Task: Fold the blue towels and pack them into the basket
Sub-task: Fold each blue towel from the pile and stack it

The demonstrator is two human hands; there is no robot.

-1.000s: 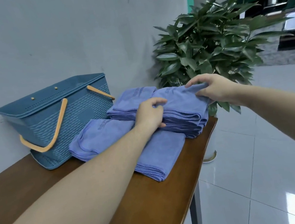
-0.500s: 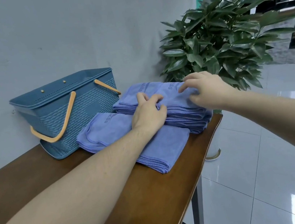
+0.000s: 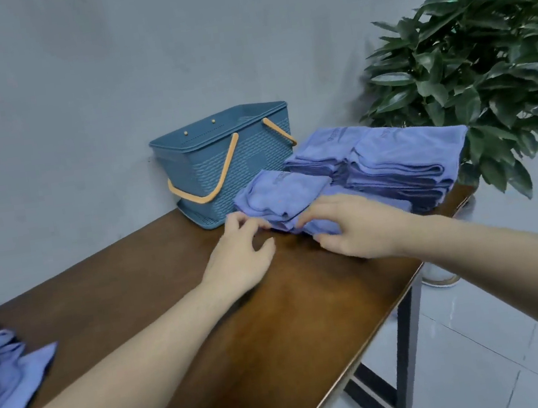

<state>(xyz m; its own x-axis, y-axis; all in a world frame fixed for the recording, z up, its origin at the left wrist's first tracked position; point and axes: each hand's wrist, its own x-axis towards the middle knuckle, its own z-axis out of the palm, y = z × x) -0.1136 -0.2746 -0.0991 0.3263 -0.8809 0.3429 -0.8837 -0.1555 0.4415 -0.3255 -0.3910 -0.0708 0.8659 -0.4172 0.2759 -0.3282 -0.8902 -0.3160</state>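
Note:
A low pile of folded blue towels (image 3: pixel 280 193) lies on the wooden table (image 3: pixel 245 338), in front of a taller stack of folded blue towels (image 3: pixel 403 164). My right hand (image 3: pixel 357 226) grips the low pile's front edge, fingers on top and thumb beneath. My left hand (image 3: pixel 240 253) sits at the pile's left corner with loosely curled fingertips touching the cloth and the thumb apart on the table. The blue basket (image 3: pixel 217 166) with orange handles stands against the wall behind the pile. Its inside is hidden from here.
Loose unfolded blue towels (image 3: pixel 0 369) lie on the table at the far left. A leafy potted plant (image 3: pixel 483 63) stands past the table's right end. The table's front edge drops to a tiled floor (image 3: pixel 490 363).
Both hands came off the top of the tall stack and moved down and left to the front edge of the low pile. The view swung left and now shows the loose towels.

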